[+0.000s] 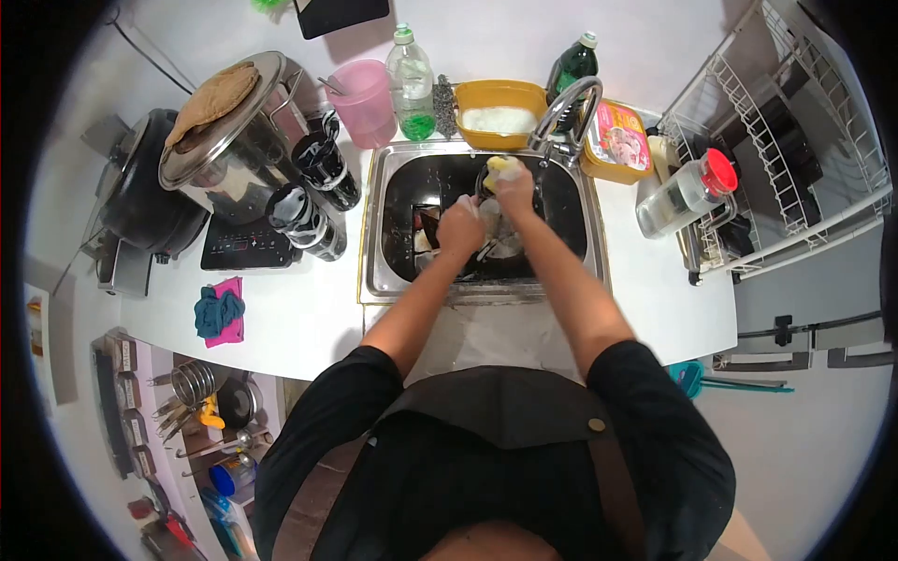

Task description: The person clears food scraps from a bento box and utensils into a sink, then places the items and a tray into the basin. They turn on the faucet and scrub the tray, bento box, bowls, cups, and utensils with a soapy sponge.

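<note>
Both hands are over the dark basin of a steel-rimmed sink. My right hand, wet with suds, is closed on a yellow sponge near the back of the basin. My left hand, also soapy, is closed just left of it, at a dark piece whose kind I cannot make out. Under and between the hands lie dishes, partly hidden by the hands and forearms. The curved faucet stands behind my right hand.
Behind the sink stand a yellow tub of suds, a clear soap bottle, a green bottle and a pink pitcher. Black-patterned tumblers and a large pot are left; a red-lidded jug and dish rack are right.
</note>
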### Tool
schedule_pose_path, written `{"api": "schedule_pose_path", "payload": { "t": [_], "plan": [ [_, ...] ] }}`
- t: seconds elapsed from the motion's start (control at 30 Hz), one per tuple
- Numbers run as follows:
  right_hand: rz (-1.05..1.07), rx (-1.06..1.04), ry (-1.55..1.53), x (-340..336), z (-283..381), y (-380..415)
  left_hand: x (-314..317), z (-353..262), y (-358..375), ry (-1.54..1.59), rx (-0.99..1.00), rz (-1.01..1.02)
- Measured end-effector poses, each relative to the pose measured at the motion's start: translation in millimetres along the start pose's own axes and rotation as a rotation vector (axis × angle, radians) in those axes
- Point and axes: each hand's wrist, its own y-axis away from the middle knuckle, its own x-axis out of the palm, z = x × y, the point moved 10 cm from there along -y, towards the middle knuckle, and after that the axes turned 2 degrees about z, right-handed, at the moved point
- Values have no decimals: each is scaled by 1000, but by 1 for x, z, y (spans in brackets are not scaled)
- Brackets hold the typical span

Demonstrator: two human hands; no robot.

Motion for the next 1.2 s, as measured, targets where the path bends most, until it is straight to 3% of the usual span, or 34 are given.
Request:
{"api": "schedule_pose_path", "payload": {
  "t": [0.07, 0.1, 0.13, 0.17, 0.2, 0.23, 0.3, 0.37, 0.43, 0.47, 0.5, 0.63, 0.73, 0.77, 0.87, 0.93, 1.0, 1.07, 1.13, 1.2],
  "plan": [
    [24, 784, -773, 52, -42, 40, 6, 1, 2, 203, -54, -52],
    [107, 864, -670, 61, -27, 51, 10, 9, 3, 318, -88, -102],
    [110, 847, -611, 57, -15, 54, 16, 21, 1, 432, -116, -155],
    [115, 827, -549, 53, -4, 56, 29, 23, -12, 276, 96, -167],
    [122, 809, -484, 50, -1, 58, 42, 43, -16, 644, -123, -60],
    [311, 722, -308, 51, 3, 54, 61, 55, -13, 1009, -345, 51],
    [282, 387, -149, 47, 9, 40, 76, 47, -12, 1553, -535, 135],
    [248, 123, -40, 42, 31, 40, 72, 22, -21, 1921, -454, 64],
    [209, -67, 21, 32, 64, 49, 53, 23, -32, 2051, -368, -38],
    [215, -23, 87, 31, 59, 52, 43, 22, -37, 2113, -322, -89],
    [223, 20, 153, 29, 52, 54, 20, 11, -33, 1965, -185, -85],
    [471, 60, 619, 33, 87, 46, 2, 31, -27, 1722, -305, -166],
    [680, 1, 791, 41, 119, 33, 8, 67, -50, 2160, -274, -181],
    [692, 28, 809, 42, 125, 27, 2, 66, -47, 1985, -220, -105],
    [561, -387, 596, 57, 190, 5, -5, 50, -38, 1952, -316, -126],
    [400, -861, 447, 77, 259, 8, 38, 58, -37, 1807, -504, 51],
    [390, -921, 579, 120, 294, 6, 83, 61, -26, 1476, -621, 249],
    [521, -714, 771, 167, 312, 4, 137, 76, -15, 1191, -494, 288],
    [545, -699, 1014, 214, 304, 6, 135, 71, -11, 932, -270, 238],
    [581, -811, 1151, 241, 305, 16, 93, 45, -4, 702, 38, 107]
  ]
}}
